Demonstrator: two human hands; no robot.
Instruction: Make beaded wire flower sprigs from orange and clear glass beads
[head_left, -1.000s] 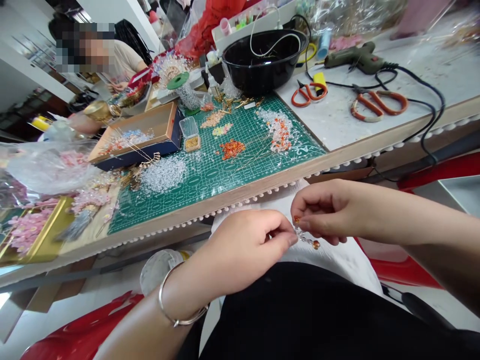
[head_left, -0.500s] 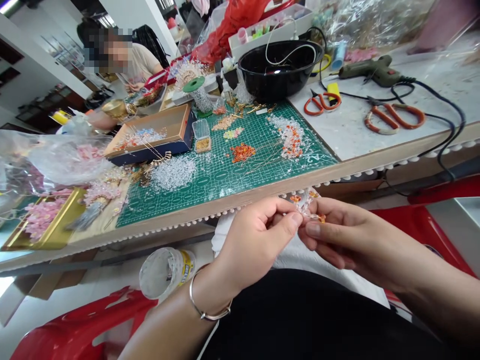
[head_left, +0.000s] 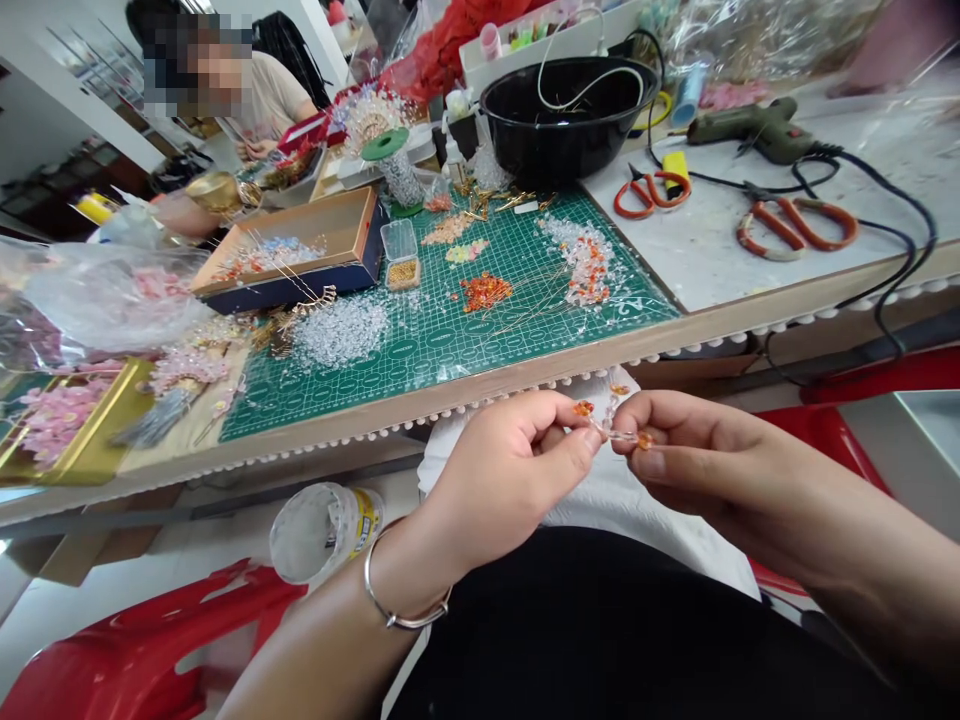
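Above my lap, my left hand (head_left: 506, 470), with a silver bangle (head_left: 397, 590) on its wrist, pinches a strand of clear and orange beads on thin wire (head_left: 609, 428). My right hand (head_left: 694, 450) grips the other end of the strand between thumb and fingers. The two hands nearly meet, with the beads between them. Fingertips hide part of the strand. A white cloth (head_left: 607, 510) lies on my lap beneath the hands.
A green cutting mat (head_left: 450, 370) holds piles of clear and orange beads and wires. Nearby are a bead tray (head_left: 300, 235), black bowl (head_left: 562, 120), glue gun (head_left: 750, 130) and orange scissors (head_left: 651, 193). A co-worker (head_left: 262, 110) sits beyond. A plastic tub (head_left: 322, 532) stands below the table edge.
My hands have come closer together around the bead strand, and my right hand has turned its fingers toward the left hand. The head view has shifted slightly.
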